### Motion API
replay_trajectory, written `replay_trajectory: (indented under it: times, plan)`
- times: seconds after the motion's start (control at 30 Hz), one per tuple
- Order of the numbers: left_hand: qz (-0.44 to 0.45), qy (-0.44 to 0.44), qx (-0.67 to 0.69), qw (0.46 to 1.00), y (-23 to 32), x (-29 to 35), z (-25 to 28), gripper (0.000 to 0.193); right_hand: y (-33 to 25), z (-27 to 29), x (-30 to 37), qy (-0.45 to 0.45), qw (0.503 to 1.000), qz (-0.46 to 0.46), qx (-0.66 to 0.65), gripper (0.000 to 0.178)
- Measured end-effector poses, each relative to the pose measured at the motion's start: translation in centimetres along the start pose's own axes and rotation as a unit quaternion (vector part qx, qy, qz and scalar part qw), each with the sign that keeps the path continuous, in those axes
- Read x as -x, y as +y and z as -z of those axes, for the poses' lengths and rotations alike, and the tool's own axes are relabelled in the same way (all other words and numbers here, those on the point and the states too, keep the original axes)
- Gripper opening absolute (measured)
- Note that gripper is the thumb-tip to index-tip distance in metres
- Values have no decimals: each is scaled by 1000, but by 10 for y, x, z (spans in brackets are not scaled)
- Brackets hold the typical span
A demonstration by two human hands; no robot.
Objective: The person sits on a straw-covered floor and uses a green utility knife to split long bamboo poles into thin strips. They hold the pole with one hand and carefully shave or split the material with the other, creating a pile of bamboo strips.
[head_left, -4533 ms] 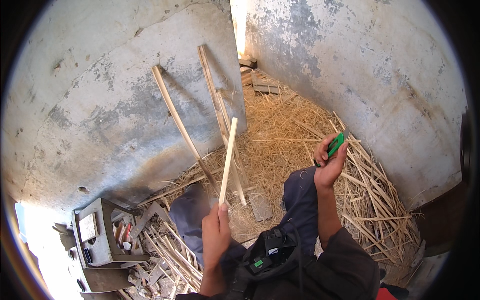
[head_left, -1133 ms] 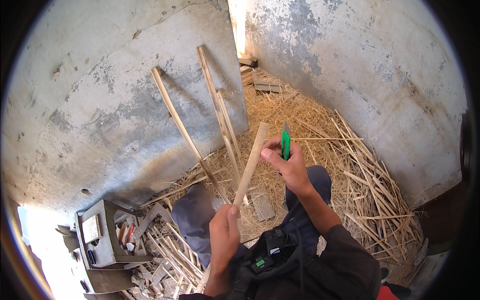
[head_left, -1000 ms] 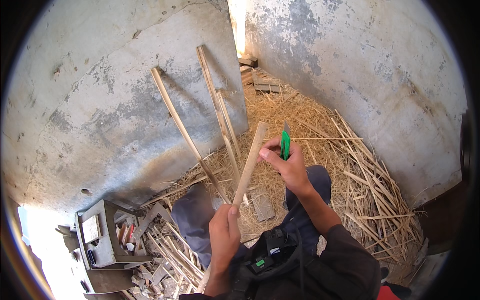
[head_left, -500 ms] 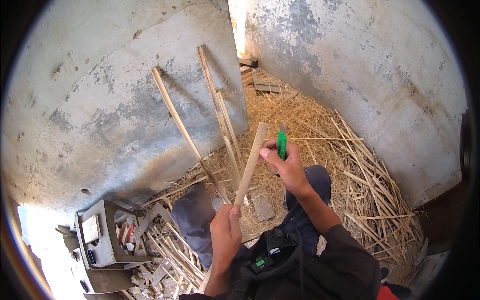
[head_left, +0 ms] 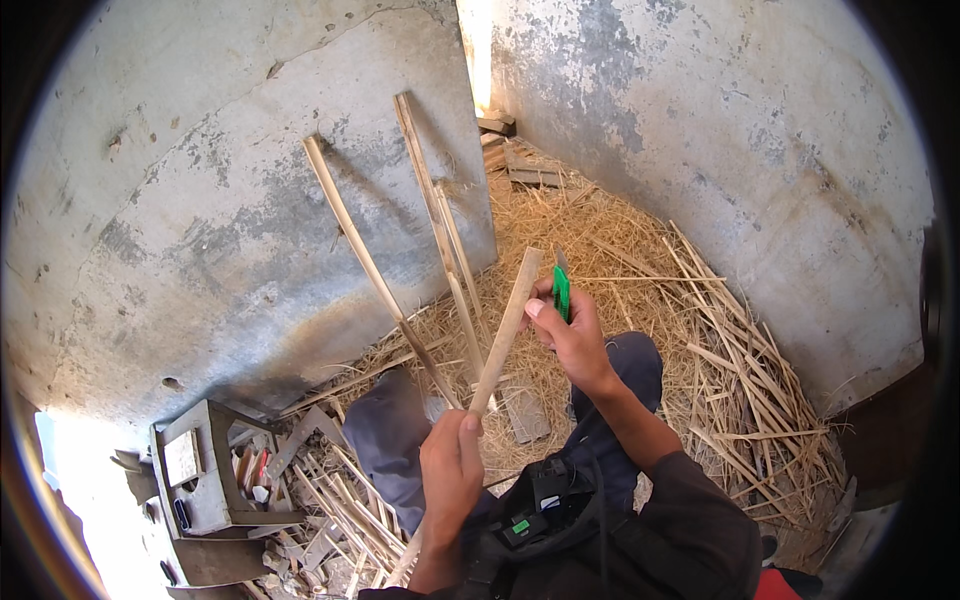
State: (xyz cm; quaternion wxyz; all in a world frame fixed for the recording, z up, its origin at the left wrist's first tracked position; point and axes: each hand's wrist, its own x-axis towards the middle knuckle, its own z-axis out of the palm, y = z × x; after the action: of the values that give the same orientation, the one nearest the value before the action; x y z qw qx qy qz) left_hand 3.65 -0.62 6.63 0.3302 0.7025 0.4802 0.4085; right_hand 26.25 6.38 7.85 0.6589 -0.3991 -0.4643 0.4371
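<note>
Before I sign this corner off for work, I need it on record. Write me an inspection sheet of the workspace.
Surface: floor covered in straw-like shavings.
Job's things: pale wooden strip, tilted upright; green knife, blade bare and pointing up.
Clutter: heap of loose strips at right; more strips and scraps at lower left, beside a grey box-like stand holding small items.
Hands: left hand grips the strip low; right hand holds the knife, its thumb at the strip's edge, pressure unclear.
Cables: a dark cord or strap at the lap; which, cannot tell.
Surroundings: worn, patchy left wall and right wall; long strips lean on the left one.
</note>
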Motion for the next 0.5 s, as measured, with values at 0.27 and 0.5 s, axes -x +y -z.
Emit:
replay_trajectory:
  times: [0.27, 0.5]
  plan:
    - [-7, 2, 7, 1000, -3, 1, -1, 25, 5, 2, 0, -4, 1000, 11, 3, 15]
    - [15, -6, 29, 999, -2, 4, 2, 26, -8, 7, -14, 11, 997, 4, -74, 30]
